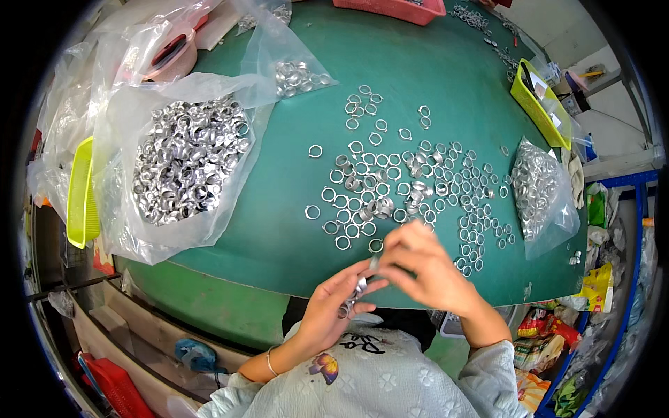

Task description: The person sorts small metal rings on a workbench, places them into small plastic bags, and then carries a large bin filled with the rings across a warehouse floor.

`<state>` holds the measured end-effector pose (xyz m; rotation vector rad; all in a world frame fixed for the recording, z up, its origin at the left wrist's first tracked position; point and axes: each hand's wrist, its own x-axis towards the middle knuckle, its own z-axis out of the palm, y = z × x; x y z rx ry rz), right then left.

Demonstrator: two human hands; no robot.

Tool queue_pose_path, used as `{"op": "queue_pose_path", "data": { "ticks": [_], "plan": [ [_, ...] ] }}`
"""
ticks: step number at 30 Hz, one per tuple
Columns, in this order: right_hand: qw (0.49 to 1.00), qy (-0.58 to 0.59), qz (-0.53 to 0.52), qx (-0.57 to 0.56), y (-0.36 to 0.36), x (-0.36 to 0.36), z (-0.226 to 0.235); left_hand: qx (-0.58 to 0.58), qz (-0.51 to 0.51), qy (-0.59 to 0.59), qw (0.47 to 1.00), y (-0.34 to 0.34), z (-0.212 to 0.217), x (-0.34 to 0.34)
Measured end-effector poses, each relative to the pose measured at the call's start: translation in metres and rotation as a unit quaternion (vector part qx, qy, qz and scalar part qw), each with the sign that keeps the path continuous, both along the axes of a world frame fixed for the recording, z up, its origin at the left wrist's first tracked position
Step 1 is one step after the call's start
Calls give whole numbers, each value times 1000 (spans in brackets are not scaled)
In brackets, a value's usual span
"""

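Note:
At the table's front edge my left hand (333,306) is closed around a short row of silvery metal rings (354,296). My right hand (426,268) meets it from the right, fingers bent in a pinch and slightly blurred. A smeared grey metal ring (374,264) shows at the right fingertips, between the two hands. Just beyond them, many loose metal rings with small side lugs (367,197) are spread over the green table (279,181). Most lie flat and single; a few in the middle sit in short stacks.
A clear bag heaped with metal rings (191,164) lies open on the left, with a smaller bag (296,78) behind it. Another full bag (536,181) stands at right. Yellow-green baskets (83,191) and a pink tray (397,10) line the edges. Blue shelving (631,279) flanks the right.

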<state>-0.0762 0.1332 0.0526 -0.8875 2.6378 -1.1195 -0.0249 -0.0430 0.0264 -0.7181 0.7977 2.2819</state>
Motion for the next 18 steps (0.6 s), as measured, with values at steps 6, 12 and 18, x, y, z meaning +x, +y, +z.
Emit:
{"op": "queue_pose_path", "data": {
  "ticks": [6, 12, 18],
  "plan": [
    [998, 34, -45, 15, -8, -39, -11, 125, -49, 41, 990, -10, -31, 6],
    [980, 44, 2, 195, 3, -20, -10, 96, -34, 44, 994, -12, -29, 8],
    [985, 25, -75, 151, 23, -37, 5, 85, -31, 55, 994, -10, -20, 2]
  ]
}}
